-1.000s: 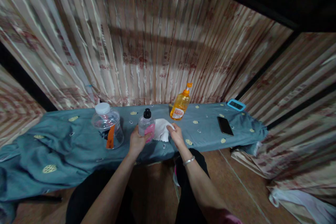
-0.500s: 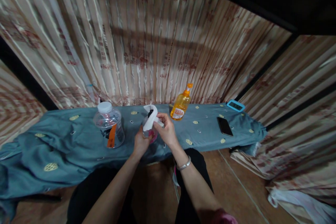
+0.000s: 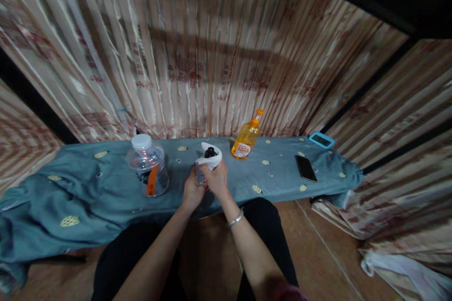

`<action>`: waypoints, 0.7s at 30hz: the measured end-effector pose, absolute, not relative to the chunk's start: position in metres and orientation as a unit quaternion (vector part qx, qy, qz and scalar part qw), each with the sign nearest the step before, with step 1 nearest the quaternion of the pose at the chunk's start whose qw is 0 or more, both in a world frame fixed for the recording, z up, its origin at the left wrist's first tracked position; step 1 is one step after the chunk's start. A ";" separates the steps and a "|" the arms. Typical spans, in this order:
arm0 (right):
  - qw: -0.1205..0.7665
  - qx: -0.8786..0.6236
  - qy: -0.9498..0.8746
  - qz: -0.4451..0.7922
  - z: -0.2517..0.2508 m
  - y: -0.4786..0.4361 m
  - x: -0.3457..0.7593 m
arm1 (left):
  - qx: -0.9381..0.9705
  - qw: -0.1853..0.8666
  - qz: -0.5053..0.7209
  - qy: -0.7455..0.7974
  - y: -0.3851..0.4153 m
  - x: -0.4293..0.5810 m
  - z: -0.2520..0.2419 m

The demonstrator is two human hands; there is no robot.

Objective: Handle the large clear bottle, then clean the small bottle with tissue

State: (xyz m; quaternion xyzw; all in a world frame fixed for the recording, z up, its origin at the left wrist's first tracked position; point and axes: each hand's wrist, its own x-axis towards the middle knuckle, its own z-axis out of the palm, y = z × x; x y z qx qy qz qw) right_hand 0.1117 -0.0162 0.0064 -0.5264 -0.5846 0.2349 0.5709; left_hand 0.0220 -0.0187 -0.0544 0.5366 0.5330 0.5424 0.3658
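My left hand (image 3: pixel 194 191) is closed around the lower body of a small clear bottle (image 3: pixel 200 178) with a black top. A white tissue or cloth (image 3: pixel 216 160) is wrapped round the bottle's neck, and the black top shows in its middle. My right hand (image 3: pixel 217 179) grips this white cloth, pressing it to the side of the bottle. Both hands hide much of the bottle. To the right of them stands an orange pump bottle (image 3: pixel 246 140); a large clear jar (image 3: pixel 155 169) with a white lid is on the left.
A blue-green cloth (image 3: pixel 116 197) with yellow pineapple prints covers the narrow table. Toward its right end lie a black phone (image 3: pixel 306 168) and a blue-framed device (image 3: pixel 321 140). Pleated curtains (image 3: pixel 197 70) hang behind, between black poles.
My right hand has brought the white cloth round the bottle's neck, where earlier it lay as a raised strip over the front. The camera view has shifted slightly.
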 end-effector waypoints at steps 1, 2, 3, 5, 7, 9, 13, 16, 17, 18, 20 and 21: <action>0.572 -0.522 -0.585 0.242 0.003 -0.020 0.113 | 0.537 0.367 0.541 0.533 -0.019 0.022 -0.055; 0.571 -0.516 -0.587 0.250 0.000 -0.022 0.114 | 0.537 0.370 0.538 0.533 -0.019 0.022 -0.056; 0.568 -0.509 -0.593 0.258 0.000 -0.023 0.117 | 0.538 0.373 0.536 0.534 -0.019 0.021 -0.056; 0.551 -0.489 -0.616 0.278 0.003 -0.018 0.124 | 0.538 0.377 0.532 0.533 -0.017 0.021 -0.059; 0.521 -0.460 -0.650 0.306 0.012 -0.006 0.135 | 0.540 0.380 0.535 0.528 -0.014 0.021 -0.061; 0.478 -0.431 -0.685 0.342 0.023 0.011 0.144 | 0.540 0.390 0.539 0.515 -0.011 0.021 -0.062; 0.419 -0.425 -0.708 0.376 0.030 0.036 0.148 | 0.533 0.414 0.541 0.502 -0.008 0.022 -0.064; 0.456 -0.466 -0.678 0.340 0.019 0.031 0.137 | 0.531 0.408 0.544 0.505 -0.009 0.024 -0.066; 0.478 -0.485 -0.660 0.319 0.014 0.025 0.133 | 0.533 0.406 0.543 0.506 -0.010 0.024 -0.066; 0.499 -0.502 -0.640 0.299 0.010 0.018 0.129 | 0.535 0.403 0.541 0.508 -0.012 0.025 -0.066; 0.537 -0.525 -0.604 0.268 0.001 0.005 0.122 | 0.541 0.394 0.536 0.515 -0.015 0.025 -0.067; 0.552 -0.530 -0.590 0.259 -0.002 -0.002 0.120 | 0.542 0.390 0.532 0.520 -0.016 0.025 -0.067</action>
